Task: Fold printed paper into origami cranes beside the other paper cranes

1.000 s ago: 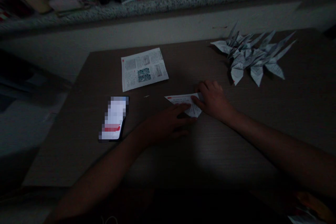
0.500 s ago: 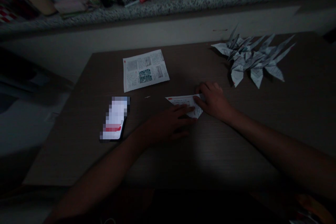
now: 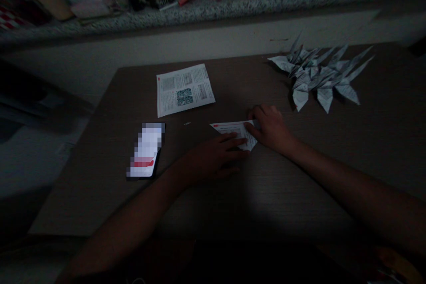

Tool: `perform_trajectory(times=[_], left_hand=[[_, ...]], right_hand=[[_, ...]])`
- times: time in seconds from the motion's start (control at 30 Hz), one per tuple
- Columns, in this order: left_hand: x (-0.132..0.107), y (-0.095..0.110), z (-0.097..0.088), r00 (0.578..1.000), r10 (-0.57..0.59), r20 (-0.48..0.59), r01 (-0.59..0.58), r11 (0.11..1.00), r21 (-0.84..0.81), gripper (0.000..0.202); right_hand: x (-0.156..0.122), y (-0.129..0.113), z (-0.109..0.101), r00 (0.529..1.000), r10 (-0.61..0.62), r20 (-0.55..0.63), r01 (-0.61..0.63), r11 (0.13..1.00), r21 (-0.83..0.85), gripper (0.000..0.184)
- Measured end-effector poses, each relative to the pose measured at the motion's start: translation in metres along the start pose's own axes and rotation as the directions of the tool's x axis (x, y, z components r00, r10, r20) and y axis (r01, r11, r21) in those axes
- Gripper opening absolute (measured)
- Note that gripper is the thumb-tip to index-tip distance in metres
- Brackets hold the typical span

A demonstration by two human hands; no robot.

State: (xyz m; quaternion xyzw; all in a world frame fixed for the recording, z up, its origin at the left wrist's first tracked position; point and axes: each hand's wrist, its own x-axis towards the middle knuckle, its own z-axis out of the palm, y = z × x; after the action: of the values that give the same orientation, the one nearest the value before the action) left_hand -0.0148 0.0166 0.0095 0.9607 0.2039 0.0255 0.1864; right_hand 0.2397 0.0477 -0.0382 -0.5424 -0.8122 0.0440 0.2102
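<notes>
A folded triangle of printed paper (image 3: 233, 131) lies on the dark wooden table (image 3: 299, 177) in dim light. My left hand (image 3: 213, 157) lies on its near edge, fingers stretched flat and pressing it down. My right hand (image 3: 271, 128) rests on the paper's right end with its fingers curled over the fold and the thumb against the paper. Both forearms reach in from the bottom of the view.
A flat printed sheet (image 3: 184, 89) lies farther back on the table, and a lit phone (image 3: 146, 150) sits to the left. A heap of several folded paper cranes (image 3: 319, 75) is at the back right. A cluttered stone ledge (image 3: 206, 4) runs behind the table.
The hands and the folded paper have stayed nearly where they were; only the camera has tilted slightly, shifting the scene downward a little.
</notes>
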Motion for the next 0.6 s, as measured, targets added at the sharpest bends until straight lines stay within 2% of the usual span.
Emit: perform_trajectory(times=[0.2, 0.6], left_hand=[[0.0, -0.0003, 0.0013, 0.999, 0.008, -0.035, -0.009, 1.0, -0.02, 0.046], [-0.0005, -0.0023, 0.0027, 0.999, 0.014, -0.03, -0.015, 1.0, -0.019, 0.046]], right_hand=[[0.0009, 0.0009, 0.0002, 1.0, 0.01, 0.011, -0.01, 1.0, 0.011, 0.022], [0.002, 0.0029, 0.0011, 1.0, 0.004, 0.016, -0.004, 1.0, 0.017, 0.023]])
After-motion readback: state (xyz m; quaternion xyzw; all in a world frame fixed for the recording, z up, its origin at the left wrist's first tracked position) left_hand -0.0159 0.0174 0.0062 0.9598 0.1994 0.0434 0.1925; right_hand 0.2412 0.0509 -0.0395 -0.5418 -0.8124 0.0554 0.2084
